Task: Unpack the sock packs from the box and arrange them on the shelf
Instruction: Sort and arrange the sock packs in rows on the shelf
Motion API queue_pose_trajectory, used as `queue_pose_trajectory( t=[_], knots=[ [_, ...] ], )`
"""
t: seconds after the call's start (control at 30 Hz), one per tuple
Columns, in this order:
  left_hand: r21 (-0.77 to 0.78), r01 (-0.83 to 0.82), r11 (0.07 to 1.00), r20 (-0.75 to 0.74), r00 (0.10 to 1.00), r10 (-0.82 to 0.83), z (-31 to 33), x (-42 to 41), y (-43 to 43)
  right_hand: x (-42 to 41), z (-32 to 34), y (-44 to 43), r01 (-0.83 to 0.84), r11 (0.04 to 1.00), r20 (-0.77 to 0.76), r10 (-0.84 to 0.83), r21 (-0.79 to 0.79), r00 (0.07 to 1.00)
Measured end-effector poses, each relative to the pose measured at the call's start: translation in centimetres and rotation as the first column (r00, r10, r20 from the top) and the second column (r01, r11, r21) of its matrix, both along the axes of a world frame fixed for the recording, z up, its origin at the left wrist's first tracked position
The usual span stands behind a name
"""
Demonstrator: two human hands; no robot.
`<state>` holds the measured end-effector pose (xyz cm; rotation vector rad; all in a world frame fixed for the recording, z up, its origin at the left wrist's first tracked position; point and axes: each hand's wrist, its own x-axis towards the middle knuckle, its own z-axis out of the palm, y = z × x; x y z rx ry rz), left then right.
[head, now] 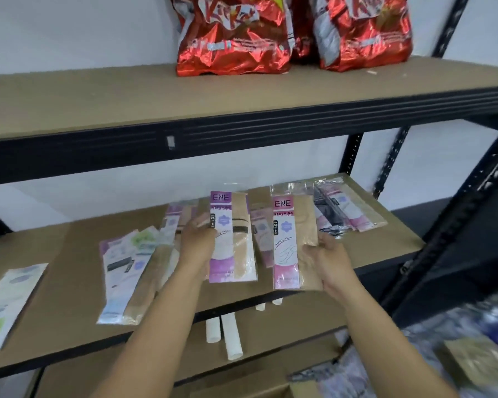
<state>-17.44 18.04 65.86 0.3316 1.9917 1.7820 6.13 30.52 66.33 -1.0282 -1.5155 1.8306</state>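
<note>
My left hand [198, 245] grips a purple-and-beige sock pack [234, 239] by its left edge, upright above the middle shelf [66, 317]. My right hand [329, 264] holds a second purple-and-beige sock pack [291, 245] by its right edge, beside the first. Several more sock packs lie flat on the shelf: a pile at the back right [342, 209], a fanned group to the left [130, 271], and one at the far left edge [9, 300]. At the lower right is a blurred box corner [472, 360].
Red foil snack bags [236, 35] stand on the upper shelf [98, 101]. Black steel uprights [454, 234] frame the right side. White rolls [230, 337] lie on the lower shelf below my arms. A blurred heap of packs [431, 351] fills the lower right.
</note>
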Motion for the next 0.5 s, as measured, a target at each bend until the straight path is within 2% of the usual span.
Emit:
queue_pose_trajectory(
  t=[0.2, 0.33, 0.5],
  knots=[
    [0.067, 0.136, 0.988, 0.154, 0.977, -0.145, -2.2, 5.3, 6.3, 6.6, -0.3, 5.0, 0.103, 0.992, 0.068, -0.108, 0.079, 0.992],
    [0.116, 0.116, 0.986, 0.226, 0.964, -0.140, -2.6, 7.8, 9.7, 8.8, -0.5, 7.9, 0.127, 0.985, 0.074, -0.136, 0.114, 0.988],
    [0.058, 0.092, 0.994, 0.361, 0.926, -0.107, -2.3, 9.5, 13.9, 9.9, -0.6, 10.8, 0.119, 0.985, 0.097, -0.131, 0.123, 0.987]
  ],
)
